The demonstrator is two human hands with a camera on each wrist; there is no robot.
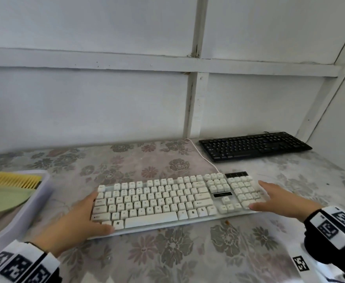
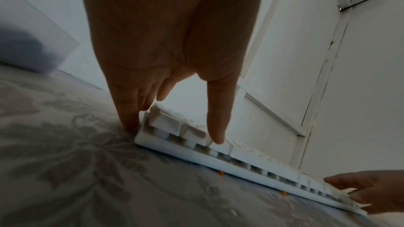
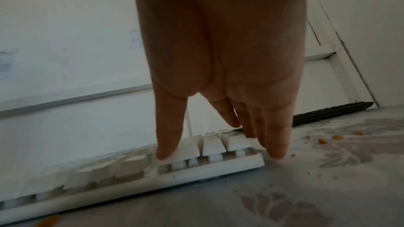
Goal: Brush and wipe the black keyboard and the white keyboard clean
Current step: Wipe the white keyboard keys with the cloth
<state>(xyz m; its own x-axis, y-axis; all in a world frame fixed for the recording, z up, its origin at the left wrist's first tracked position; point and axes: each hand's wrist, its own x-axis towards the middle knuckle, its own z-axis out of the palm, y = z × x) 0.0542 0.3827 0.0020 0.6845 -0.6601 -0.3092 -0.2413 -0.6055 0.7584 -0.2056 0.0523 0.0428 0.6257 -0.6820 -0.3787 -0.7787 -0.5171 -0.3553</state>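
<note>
A person's two bare hands frame a cream-white full-size plastic keyboard (image 1: 167,203) lying flat on a table (image 1: 126,160) covered in a grey floral cloth. The step in hand looks like positioning this keyboard before brushing begins.

The left hand (image 1: 75,223) sits at the keyboard's 9 o'clock end, fingers straight along the side edge and thumb lying over the near corner keys. From the left wrist view the fingertips (image 2: 131,123) touch the cloth just beside the frame, so this grip is loose and spread, bracketing the end, not clamped on it. The right hand (image 1: 277,199) mirrors it at the 3 o'clock end, fingers extended past the number pad, thumb resting on the keys; whether it squeezes the frame cannot be told.

A black flat keyboard (image 1: 255,146) lies well apart at 1 o'clock, against the white panelled wall. At 9 o'clock a pale translucent tray (image 1: 30,211) holds a yellow comb-toothed brush (image 1: 12,179) and a green dustpan (image 1: 2,201).

Small orange crumbs (image 3: 322,141) dot the cloth near the right hand. The next move likely calls for freeing one hand to reach left for the brush.
</note>
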